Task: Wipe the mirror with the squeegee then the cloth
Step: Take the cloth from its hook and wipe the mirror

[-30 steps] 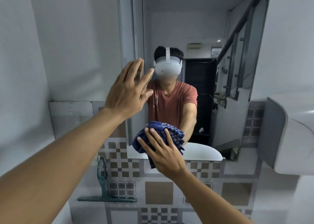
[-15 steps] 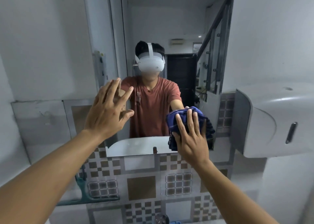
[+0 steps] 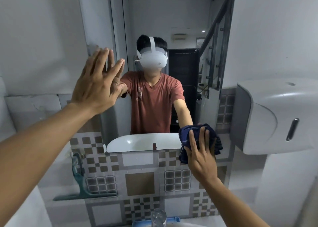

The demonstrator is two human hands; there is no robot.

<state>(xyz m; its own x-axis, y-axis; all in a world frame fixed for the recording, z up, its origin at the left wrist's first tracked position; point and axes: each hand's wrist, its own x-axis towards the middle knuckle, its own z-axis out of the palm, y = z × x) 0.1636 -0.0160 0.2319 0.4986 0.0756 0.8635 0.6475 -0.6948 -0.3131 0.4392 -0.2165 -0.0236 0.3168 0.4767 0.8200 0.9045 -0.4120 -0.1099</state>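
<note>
Both hands show straight fingers (image 3: pixel 193 140): left hand (image 3: pixel 96 89) flat on the mirror (image 3: pixel 189 28), right hand (image 3: pixel 201 159) pressing the cloth (image 3: pixel 191 133) to its lower-right corner; with the squeegee (image 3: pixel 80 183) parked, I judge it's the cloth step, sweeping across next.

Plenty of room across the middle of the tall rectangular wall mirror (image 3: pixel 180 28), between the flat left hand (image 3: pixel 96 87) and the right hand (image 3: pixel 201 159). Right side's tight though: a bulky white plastic dispenser (image 3: pixel 275 116) juts out just beside that edge.

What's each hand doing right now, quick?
Left hand: open, fingers straight, flat at the mirror.
Right hand: open, straight fingers pressing the blue cloth on the mirror.
</note>
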